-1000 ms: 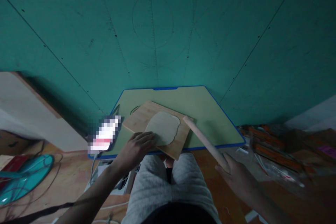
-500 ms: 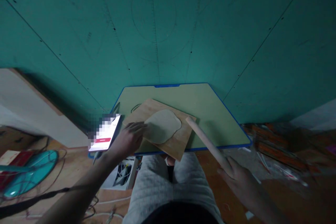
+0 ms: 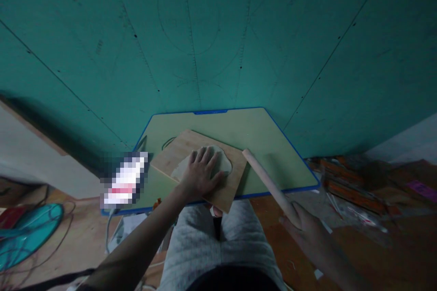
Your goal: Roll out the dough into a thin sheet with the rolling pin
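- A thin, flat sheet of dough (image 3: 224, 162) lies on a wooden board (image 3: 180, 148), and the left hand covers a part of it.
- The left hand (image 3: 201, 175) is over the dough, palm down, with its fingers spread wide.
- The right hand (image 3: 302, 223) is closed around the near end of a pale rolling pin (image 3: 268, 182).
- The far end of this pin is just beside the board's right corner; if they touch, I cannot tell.
- The board lies at an angle on a pale green table (image 3: 252, 127), and one corner passes over the blue near edge.
- At the table's left side is a bright device (image 3: 126, 179), blurred by large pixels.
- Behind the table is a green wall (image 3: 293, 32).
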`<state>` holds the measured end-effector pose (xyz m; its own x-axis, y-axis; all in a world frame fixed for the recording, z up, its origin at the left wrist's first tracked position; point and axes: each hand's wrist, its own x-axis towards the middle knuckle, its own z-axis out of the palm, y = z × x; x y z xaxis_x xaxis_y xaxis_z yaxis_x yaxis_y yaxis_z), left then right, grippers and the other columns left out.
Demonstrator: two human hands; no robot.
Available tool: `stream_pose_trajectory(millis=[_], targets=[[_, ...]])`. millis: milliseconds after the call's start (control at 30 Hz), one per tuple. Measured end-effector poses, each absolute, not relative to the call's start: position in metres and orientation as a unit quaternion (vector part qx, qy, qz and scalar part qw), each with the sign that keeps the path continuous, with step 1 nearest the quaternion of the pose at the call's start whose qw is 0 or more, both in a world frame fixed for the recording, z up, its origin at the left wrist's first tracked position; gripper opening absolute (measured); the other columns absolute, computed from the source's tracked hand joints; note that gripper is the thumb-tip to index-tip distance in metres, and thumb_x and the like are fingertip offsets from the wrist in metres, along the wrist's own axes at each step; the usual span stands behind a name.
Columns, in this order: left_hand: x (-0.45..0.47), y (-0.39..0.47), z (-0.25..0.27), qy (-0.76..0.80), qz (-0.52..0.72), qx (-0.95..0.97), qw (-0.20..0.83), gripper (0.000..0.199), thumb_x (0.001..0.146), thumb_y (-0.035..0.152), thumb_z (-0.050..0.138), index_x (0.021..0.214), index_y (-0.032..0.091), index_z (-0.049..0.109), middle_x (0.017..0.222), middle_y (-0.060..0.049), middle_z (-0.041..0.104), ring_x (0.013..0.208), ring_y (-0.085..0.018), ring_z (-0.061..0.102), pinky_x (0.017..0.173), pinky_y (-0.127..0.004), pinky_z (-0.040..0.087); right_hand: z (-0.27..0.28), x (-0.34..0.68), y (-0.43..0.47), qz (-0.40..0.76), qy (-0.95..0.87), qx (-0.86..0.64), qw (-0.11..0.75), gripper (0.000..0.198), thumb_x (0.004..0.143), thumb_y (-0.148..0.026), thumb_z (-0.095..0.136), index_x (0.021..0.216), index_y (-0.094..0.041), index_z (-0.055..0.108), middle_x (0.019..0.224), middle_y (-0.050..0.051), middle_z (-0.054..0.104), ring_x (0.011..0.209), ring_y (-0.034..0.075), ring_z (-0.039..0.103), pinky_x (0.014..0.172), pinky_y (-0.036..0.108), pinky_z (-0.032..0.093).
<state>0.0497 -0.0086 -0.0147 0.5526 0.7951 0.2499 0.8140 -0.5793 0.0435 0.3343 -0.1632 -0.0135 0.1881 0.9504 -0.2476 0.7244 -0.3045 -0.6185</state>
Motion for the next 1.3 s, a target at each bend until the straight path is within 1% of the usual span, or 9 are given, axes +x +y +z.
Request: stream_pose_trajectory(millis=[300, 500, 633, 700, 800, 900, 1133, 1233, 1300], targets=[[0.051, 0.002, -0.009, -0.343, -0.094, -0.935, 0.009, 0.056, 0.097, 0.050, 0.041, 0.144, 0.019, 0.044, 0.151, -0.015, 0.041, 0.141, -0.030, 0.035, 0.115, -0.048, 0.028, -0.016, 0.323, -0.162, 0.306, -0.561, -0.737, 0.221, 0.020, 0.081, -0.044, 0.045, 0.080, -0.025, 0.050, 0.067, 0.002, 0.062, 0.068, 0.023, 0.063, 0.059, 0.031, 0.041], [0.048, -0.011, -0.015, -0.449, -0.104, -0.887, 0.006, 0.067, 0.094, 0.061, 0.039, 0.143, 0.015, 0.044, 0.152, -0.017, 0.040, 0.142, -0.034, 0.033, 0.115, -0.055, 0.027, -0.009, 0.326, -0.164, 0.311, -0.565, -0.735, 0.209, 0.022, 0.079, -0.045, 0.046, 0.077, -0.024, 0.051, 0.064, 0.002, 0.062, 0.062, 0.021, 0.061, 0.056, 0.030, 0.041], [0.044, -0.007, -0.015, -0.437, -0.110, -0.892, -0.024, 0.067, 0.093, 0.060, 0.044, 0.142, 0.014, 0.045, 0.151, -0.018, 0.040, 0.142, -0.036, 0.032, 0.115, -0.058, 0.026, 0.001, 0.319, -0.162, 0.307, -0.590, -0.721, 0.192, 0.024, 0.082, -0.046, 0.043, 0.076, -0.024, 0.051, 0.065, 0.003, 0.064, 0.063, 0.022, 0.064, 0.056, 0.029, 0.041], [0.038, -0.001, -0.013, -0.427, -0.137, -0.892, -0.060, 0.059, 0.095, 0.051, 0.043, 0.140, 0.014, 0.046, 0.149, -0.017, 0.044, 0.141, -0.034, 0.034, 0.115, -0.056, 0.028, 0.004, 0.312, -0.161, 0.315, -0.606, -0.709, 0.174, 0.026, 0.085, -0.047, 0.043, 0.077, -0.024, 0.052, 0.066, 0.003, 0.066, 0.064, 0.022, 0.066, 0.056, 0.029, 0.040], [0.032, 0.007, -0.006, -0.452, -0.229, -0.854, -0.119, 0.046, 0.099, 0.035, 0.031, 0.135, 0.013, 0.049, 0.141, -0.017, 0.052, 0.136, -0.028, 0.043, 0.112, -0.046, 0.038, 0.004, 0.299, -0.161, 0.306, -0.641, -0.689, 0.147, 0.027, 0.088, -0.046, 0.045, 0.081, -0.023, 0.057, 0.070, 0.005, 0.070, 0.068, 0.023, 0.069, 0.056, 0.028, 0.041], [0.038, 0.004, 0.005, -0.453, -0.288, -0.833, -0.136, 0.043, 0.100, 0.035, 0.028, 0.127, 0.014, 0.053, 0.135, -0.016, 0.055, 0.131, -0.024, 0.048, 0.109, -0.042, 0.042, 0.002, 0.287, -0.161, 0.254, -0.685, -0.669, 0.137, 0.021, 0.088, -0.039, 0.053, 0.092, -0.022, 0.063, 0.079, 0.007, 0.075, 0.074, 0.023, 0.072, 0.059, 0.028, 0.044], [0.075, -0.002, 0.003, -0.428, -0.180, -0.881, -0.094, 0.043, 0.101, 0.041, 0.030, 0.122, 0.015, 0.057, 0.132, -0.013, 0.057, 0.136, -0.029, 0.041, 0.114, -0.050, 0.034, -0.007, 0.280, -0.162, 0.133, -0.757, -0.632, 0.105, 0.016, 0.091, -0.032, 0.053, 0.101, -0.023, 0.063, 0.081, 0.003, 0.075, 0.066, 0.020, 0.072, 0.053, 0.025, 0.044], [0.079, 0.001, 0.002, -0.429, -0.165, -0.885, -0.074, 0.043, 0.101, 0.042, 0.030, 0.122, 0.015, 0.057, 0.132, -0.013, 0.057, 0.138, -0.030, 0.038, 0.115, -0.050, 0.032, -0.011, 0.279, -0.164, 0.167, -0.750, -0.631, 0.104, 0.024, 0.092, -0.037, 0.049, 0.106, -0.023, 0.064, 0.076, 0.004, 0.074, 0.062, 0.021, 0.071, 0.051, 0.026, 0.044], [0.083, 0.003, 0.007, -0.435, -0.164, -0.882, -0.075, 0.044, 0.101, 0.043, 0.031, 0.125, 0.015, 0.056, 0.134, -0.014, 0.056, 0.137, -0.029, 0.039, 0.114, -0.048, 0.034, -0.013, 0.280, -0.165, 0.229, -0.724, -0.642, 0.106, 0.030, 0.092, -0.042, 0.045, 0.102, -0.023, 0.066, 0.074, 0.006, 0.074, 0.064, 0.022, 0.071, 0.053, 0.028, 0.047]])
